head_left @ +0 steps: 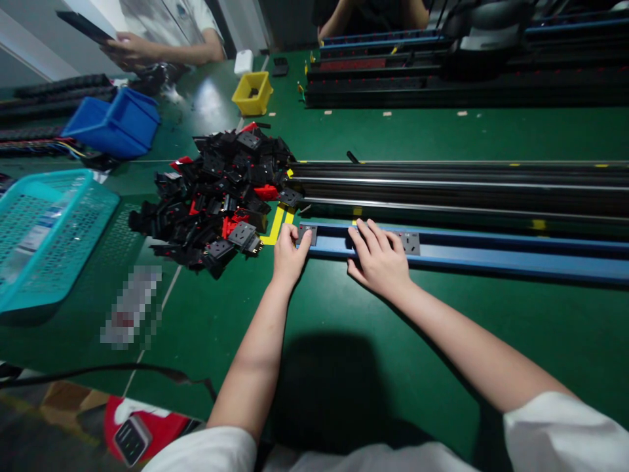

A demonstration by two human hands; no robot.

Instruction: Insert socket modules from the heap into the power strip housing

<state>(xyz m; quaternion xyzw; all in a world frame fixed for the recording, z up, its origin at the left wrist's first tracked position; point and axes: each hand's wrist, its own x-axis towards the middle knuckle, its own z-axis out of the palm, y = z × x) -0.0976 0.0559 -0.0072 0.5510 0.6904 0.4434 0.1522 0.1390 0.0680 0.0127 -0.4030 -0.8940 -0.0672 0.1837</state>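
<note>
Toward the surface's (221, 334) near edge | blue rail (515, 261) is running rightward | left hand (289, 257) is pinching its end socket (313, 233) | right hand (382, 261) is spreading across it

Lg green tabletop (211, 314) right in front of me, w/ a thin pale seam (173, 283) on its L side. Glare patch (209, 98) nr the far L, shadow (329, 367) nr the front edge. Pale wall panels (27, 33) up L, whitish upright (243, 26) beside dk bkgd (289, 23). Floor (29, 449) dim, blurry, lower L.
</note>
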